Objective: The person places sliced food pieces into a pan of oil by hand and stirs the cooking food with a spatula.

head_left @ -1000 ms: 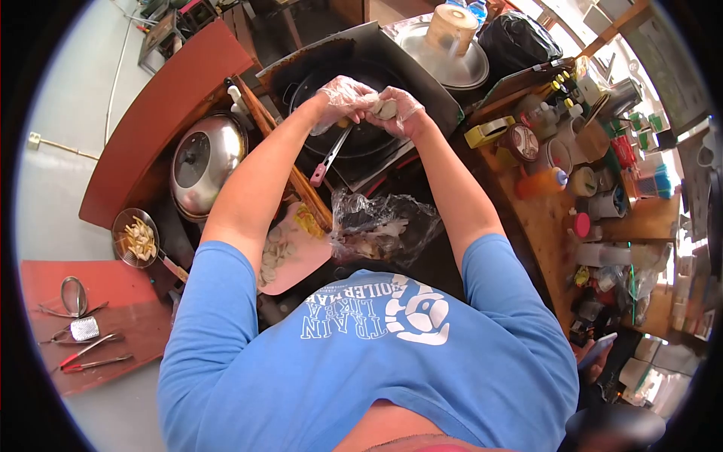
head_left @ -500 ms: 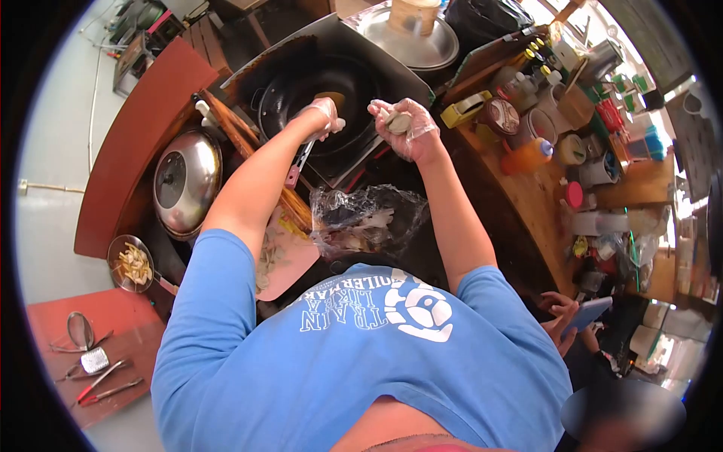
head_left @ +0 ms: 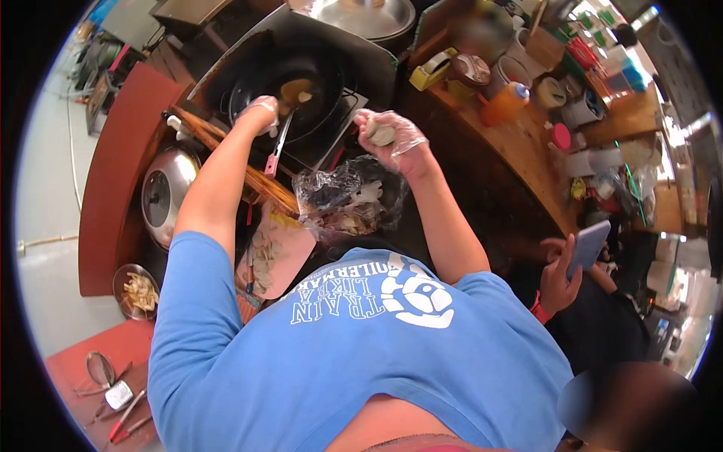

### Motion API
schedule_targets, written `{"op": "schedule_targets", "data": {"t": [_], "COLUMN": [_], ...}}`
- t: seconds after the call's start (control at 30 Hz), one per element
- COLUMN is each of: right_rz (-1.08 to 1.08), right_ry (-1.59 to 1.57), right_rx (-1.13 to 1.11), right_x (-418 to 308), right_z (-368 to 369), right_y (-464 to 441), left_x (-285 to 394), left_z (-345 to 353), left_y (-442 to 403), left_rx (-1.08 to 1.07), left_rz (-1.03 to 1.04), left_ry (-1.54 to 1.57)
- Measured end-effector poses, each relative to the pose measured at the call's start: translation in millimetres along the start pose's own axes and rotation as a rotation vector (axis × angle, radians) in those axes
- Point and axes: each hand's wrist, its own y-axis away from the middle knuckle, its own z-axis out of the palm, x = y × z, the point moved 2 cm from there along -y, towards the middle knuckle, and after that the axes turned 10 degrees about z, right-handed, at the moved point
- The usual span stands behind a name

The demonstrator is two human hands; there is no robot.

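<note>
My left hand (head_left: 258, 114), in a clear plastic glove, is over the left side of a black wok (head_left: 320, 71). Its fingers look curled inward, and whatever they may hold is hidden. Oil (head_left: 292, 92) pools in the wok with a pale piece (head_left: 304, 97) in it. A metal utensil with a pink handle (head_left: 272, 164) leans over the wok's near rim. My right hand (head_left: 393, 141), also gloved, is palm up and closed around several pale flat slices (head_left: 380, 134), right of the wok. Similar slices (head_left: 263, 256) lie on a pink cutting board (head_left: 290, 264).
A crumpled clear plastic bag (head_left: 350, 200) sits between my forearms. Left are a domed metal lid (head_left: 162, 196) and a bowl of pale strips (head_left: 137, 292). An orange bottle (head_left: 506, 104) stands on the wooden counter (head_left: 520, 158). Another person's hand (head_left: 559, 279) holds a phone (head_left: 587, 247).
The view has shifted, moving the scene left. My left hand has moved left from the oil pool, and a pale piece now shows in the oil. My right hand still holds slices.
</note>
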Motion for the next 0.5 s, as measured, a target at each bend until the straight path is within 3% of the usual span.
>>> {"op": "schedule_targets", "data": {"t": [0.1, 0.17, 0.2, 0.23, 0.27, 0.33, 0.4, 0.47, 0.5], "right_rz": [0.024, 0.078, 0.084, 0.095, 0.108, 0.102, 0.074, 0.065, 0.06], "right_ry": [0.033, 0.046, 0.074, 0.072, 0.072, 0.119, 0.202, 0.198, 0.197], "right_rx": [0.025, -0.012, 0.0, -0.047, -0.099, -0.129, -0.017, -0.041, -0.061], "right_x": [20, 30, 35, 40, 46, 57, 70, 79, 83], "right_z": [0, -5, -4, -2, 0, -4, 12, 22, 26], "right_y": [3, 3, 3, 5, 5, 0, 11, 16, 15], "left_x": [11, 18, 26, 29, 49, 103, 144, 178, 185], "left_z": [-28, -53, -68, -66, -79, -116, -118, -125, -114], "left_y": [28, 46, 61, 72, 89, 134, 158, 188, 185], "left_rx": [0.135, 0.164, 0.259, 0.564, 0.693, 0.651, 0.574, 0.451, 0.521], "left_rz": [-0.198, -0.163, -0.091, 0.082, 0.176, 0.264, 0.439, 0.465, 0.576], "left_ry": [0.198, 0.126, 0.129, 0.109, 0.041, 0.516, 0.887, 0.845, 0.901]}}
